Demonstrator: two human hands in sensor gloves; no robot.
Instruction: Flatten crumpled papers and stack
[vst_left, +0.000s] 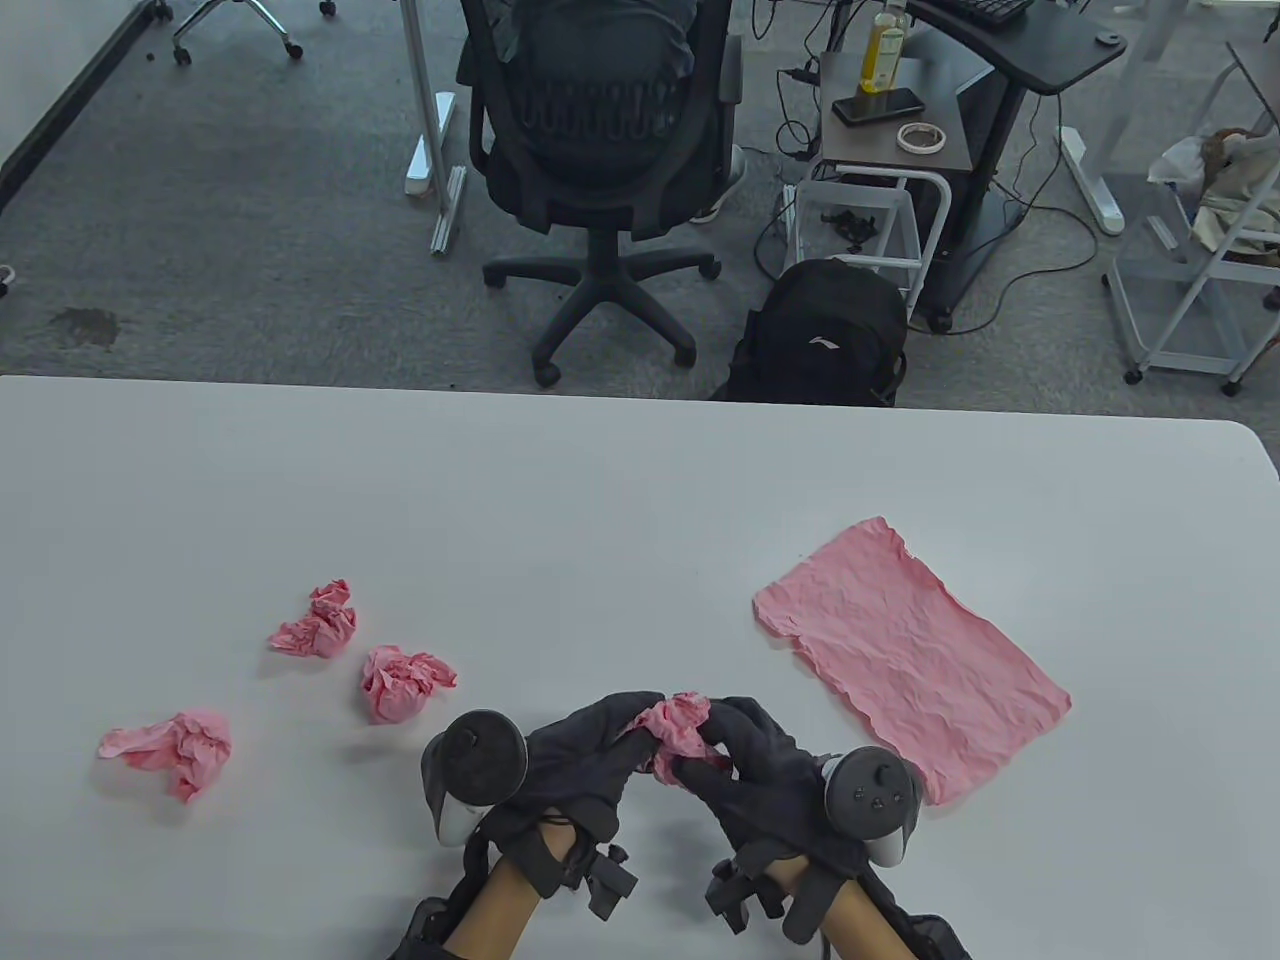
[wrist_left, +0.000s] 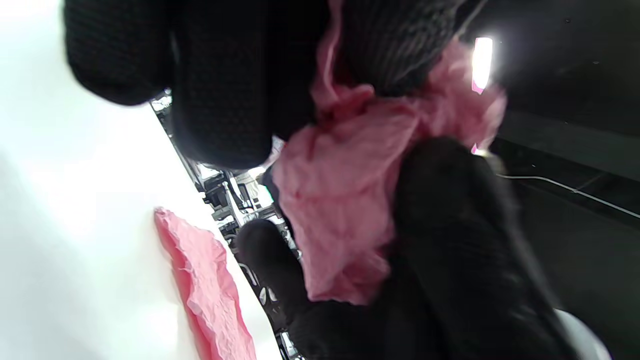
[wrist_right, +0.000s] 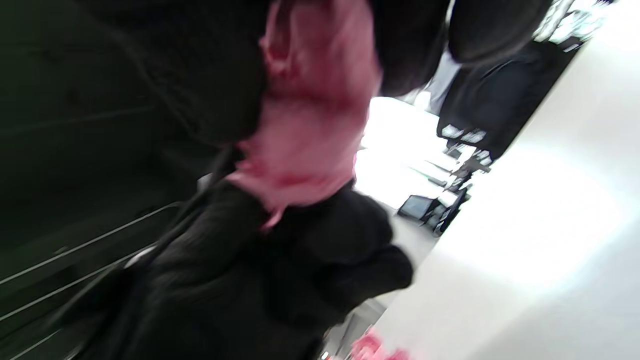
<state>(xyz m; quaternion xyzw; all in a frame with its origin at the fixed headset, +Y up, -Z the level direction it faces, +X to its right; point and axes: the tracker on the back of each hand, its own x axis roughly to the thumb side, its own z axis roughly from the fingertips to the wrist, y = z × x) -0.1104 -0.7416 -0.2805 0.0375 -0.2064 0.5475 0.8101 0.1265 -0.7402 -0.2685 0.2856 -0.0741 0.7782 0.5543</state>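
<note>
Both hands are together at the bottom centre of the table view, the left hand (vst_left: 585, 755) and the right hand (vst_left: 755, 765) each pinching the same crumpled pink paper ball (vst_left: 678, 735) between curled fingers, just above the white tabletop (vst_left: 600, 500). Right of them lies one flattened pink sheet (vst_left: 905, 655). On the left side of the frame rest three more crumpled balls (vst_left: 318, 622), (vst_left: 400, 682), (vst_left: 172, 750), close to each other.

Overhead table view; tilted wrist close-ups (shared: pink paper (vst_left: 680, 735)).
</note>
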